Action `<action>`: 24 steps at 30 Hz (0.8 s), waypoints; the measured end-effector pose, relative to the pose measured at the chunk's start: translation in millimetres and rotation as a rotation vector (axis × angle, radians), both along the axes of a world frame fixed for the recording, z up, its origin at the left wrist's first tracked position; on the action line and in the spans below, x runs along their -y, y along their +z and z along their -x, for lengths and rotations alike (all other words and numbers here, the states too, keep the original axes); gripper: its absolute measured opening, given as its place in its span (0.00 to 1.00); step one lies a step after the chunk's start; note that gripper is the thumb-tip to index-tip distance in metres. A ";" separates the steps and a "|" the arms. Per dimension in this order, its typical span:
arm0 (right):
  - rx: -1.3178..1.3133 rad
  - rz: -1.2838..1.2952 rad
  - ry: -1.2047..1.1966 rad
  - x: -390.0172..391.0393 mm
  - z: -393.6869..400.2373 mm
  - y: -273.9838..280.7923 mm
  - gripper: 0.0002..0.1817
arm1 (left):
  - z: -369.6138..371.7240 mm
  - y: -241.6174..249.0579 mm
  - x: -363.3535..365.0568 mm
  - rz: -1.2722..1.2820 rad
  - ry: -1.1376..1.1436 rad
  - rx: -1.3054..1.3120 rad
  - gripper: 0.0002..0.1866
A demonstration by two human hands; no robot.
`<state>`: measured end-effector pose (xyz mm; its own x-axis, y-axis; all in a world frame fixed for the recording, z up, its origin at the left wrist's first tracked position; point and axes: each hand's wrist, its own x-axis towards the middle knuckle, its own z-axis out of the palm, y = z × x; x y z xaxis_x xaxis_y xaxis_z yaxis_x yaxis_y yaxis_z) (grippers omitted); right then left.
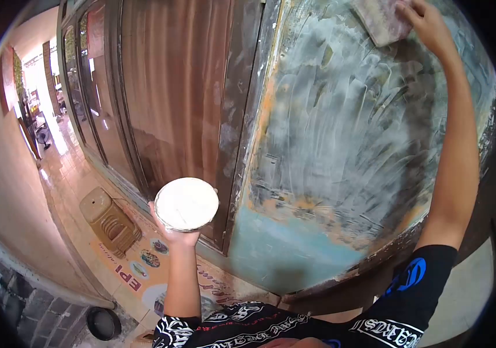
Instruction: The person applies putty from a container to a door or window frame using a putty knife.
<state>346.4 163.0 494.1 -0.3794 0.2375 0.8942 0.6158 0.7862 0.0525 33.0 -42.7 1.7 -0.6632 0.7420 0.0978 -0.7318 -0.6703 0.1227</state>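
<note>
A round container of white paste (187, 204) rests in my left hand (179, 235), whose fingers curl around its side and underside. High on the right, my right hand (425, 20) grips a flat, whitish, smeared spreader (380, 20) against the upper part of the wall. That wall (341, 127) is streaked with pale grey-white paste over darker and orange patches, with plain blue-green paint along its lower part.
Brown-framed windows and a curtained pane (172, 93) stand left of the wall. A tan plastic stool (109, 217) is on the floor beside a printed banner (138, 272). A dark round bucket (103, 323) sits at lower left, near grey blocks (39, 313).
</note>
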 end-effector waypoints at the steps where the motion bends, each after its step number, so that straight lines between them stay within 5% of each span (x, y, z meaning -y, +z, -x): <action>1: 0.191 0.010 0.073 -37.1 -13.5 0.3 0.14 | 1.1 -2.9 -0.7 -0.003 0.004 0.003 0.43; 6: 0.442 -0.125 -0.160 10.5 59.8 -126.6 0.12 | 2.5 -14.3 -16.4 0.013 -0.037 -0.021 0.42; 9: 0.335 -0.209 -0.306 -1.4 63.3 -99.1 0.16 | 0.2 -14.1 -18.8 -0.059 -0.120 -0.076 0.41; 12: 0.177 -0.387 -0.234 -47.6 16.0 -7.7 0.15 | 0.3 -14.0 -18.9 -0.080 -0.128 -0.081 0.42; 14: -0.114 -0.217 -0.148 16.2 17.2 -10.2 0.15 | 2.1 -16.5 -17.1 -0.077 -0.121 -0.070 0.42; 17: 0.110 -0.019 0.080 -29.5 -9.5 13.2 0.14 | 1.5 -18.2 -19.6 -0.083 -0.095 -0.031 0.47; 19: 0.262 -0.064 0.156 6.2 28.9 -49.1 0.12 | 4.6 -28.8 -22.7 -0.087 -0.125 -0.046 0.47; 24: 0.585 -0.094 -0.180 11.9 71.5 -152.6 0.11 | -11.9 -9.0 -18.4 -0.065 -0.163 -0.084 0.44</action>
